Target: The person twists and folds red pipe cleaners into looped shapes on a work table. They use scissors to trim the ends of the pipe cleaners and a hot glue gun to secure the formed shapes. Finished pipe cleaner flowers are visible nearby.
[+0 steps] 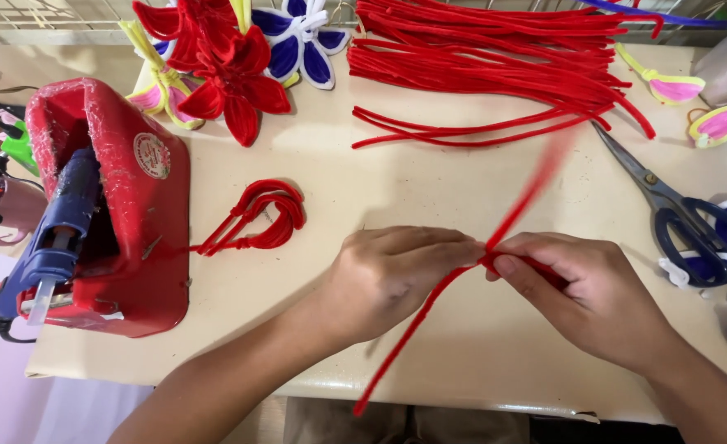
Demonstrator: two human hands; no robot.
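Note:
My left hand and my right hand meet over the middle of the cream table. Both pinch one long red pipe cleaner where fingertips touch. One end runs down past the table's front edge; the other slants up to the right and is motion-blurred. A finished bunch of looped red pipe cleaners lies to the left of my left hand.
A pile of straight red pipe cleaners lies at the back. Red and blue-white pipe-cleaner flowers sit back left. A blue glue gun rests in a red holder at left. Blue-handled scissors lie at right, with pink-yellow petals beyond.

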